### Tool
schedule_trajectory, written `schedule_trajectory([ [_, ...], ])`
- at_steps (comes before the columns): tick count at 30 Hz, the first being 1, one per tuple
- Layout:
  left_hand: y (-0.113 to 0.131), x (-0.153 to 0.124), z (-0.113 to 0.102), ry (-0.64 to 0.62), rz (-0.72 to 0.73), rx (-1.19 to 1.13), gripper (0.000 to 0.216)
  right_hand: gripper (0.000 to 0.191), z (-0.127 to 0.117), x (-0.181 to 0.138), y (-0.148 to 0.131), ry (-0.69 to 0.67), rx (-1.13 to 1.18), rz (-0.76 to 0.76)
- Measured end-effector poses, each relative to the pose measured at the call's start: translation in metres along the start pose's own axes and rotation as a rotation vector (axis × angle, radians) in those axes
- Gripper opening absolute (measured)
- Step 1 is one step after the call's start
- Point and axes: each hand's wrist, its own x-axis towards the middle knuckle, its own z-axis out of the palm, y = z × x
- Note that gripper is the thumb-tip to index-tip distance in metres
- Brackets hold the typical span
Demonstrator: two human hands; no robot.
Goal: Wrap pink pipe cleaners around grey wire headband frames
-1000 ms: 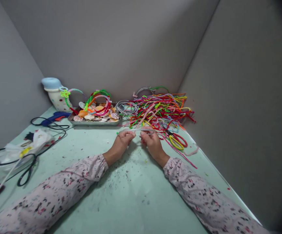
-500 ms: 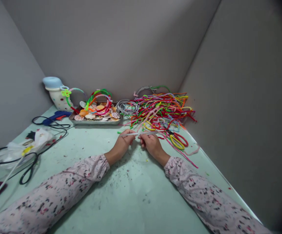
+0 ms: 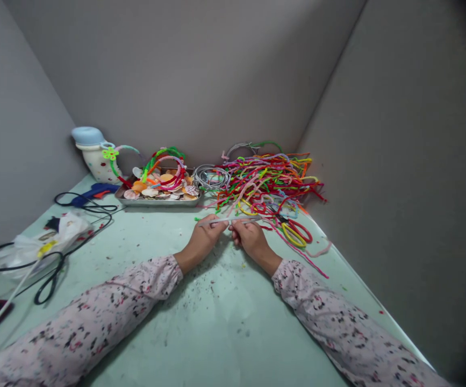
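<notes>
Over the middle of the table, my left hand (image 3: pixel 207 235) and my right hand (image 3: pixel 252 238) are close together, fingers pinched. Between them they hold a thin grey headband (image 3: pixel 238 219), seen nearly edge-on, running across both hands. A small pale bit shows at the gap between the fingertips; what it is, I cannot make out. Just beyond my right hand lie scissors with red and yellow handles (image 3: pixel 296 234). A large pile of coloured pipe cleaners (image 3: pixel 265 174) spreads behind both hands.
A metal tray (image 3: pixel 158 202) of shells stands at the back, with wrapped headbands (image 3: pixel 172 161) on it. Beside it lie grey hoops (image 3: pixel 212 177). To the left are a blue-capped bottle (image 3: pixel 98 158), a blue tool (image 3: pixel 91 194), black cable (image 3: pixel 61 263) and a plastic bag (image 3: pixel 69 228).
The headband has tilted slightly between my hands, and my left fingers have shifted a little along it. Everything else stays as it was.
</notes>
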Motion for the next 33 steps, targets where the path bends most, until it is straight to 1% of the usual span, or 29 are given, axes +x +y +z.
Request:
schedule_trajectory([
  [3,0.002,0.000,0.000,0.008,0.014,0.001,0.025,0.032,0.000,-0.001,0.000,-0.011,0.003,-0.015],
  [9,0.004,0.000,0.001,0.044,0.021,0.006,0.023,0.023,0.001,-0.003,-0.005,-0.030,0.023,-0.049],
  [18,0.000,0.001,0.002,0.055,0.022,-0.001,0.018,0.021,0.001,-0.004,-0.009,-0.048,0.015,-0.068],
  [24,0.003,0.002,0.001,0.047,-0.015,0.009,0.018,0.021,0.000,-0.005,-0.010,-0.056,0.013,-0.100],
  [29,0.005,0.001,0.001,0.029,-0.018,0.000,0.021,0.022,0.000,-0.005,-0.006,-0.047,0.009,-0.095],
  [33,0.004,0.001,0.002,0.038,-0.036,0.012,0.021,0.021,0.001,-0.005,-0.008,-0.054,0.022,-0.101],
])
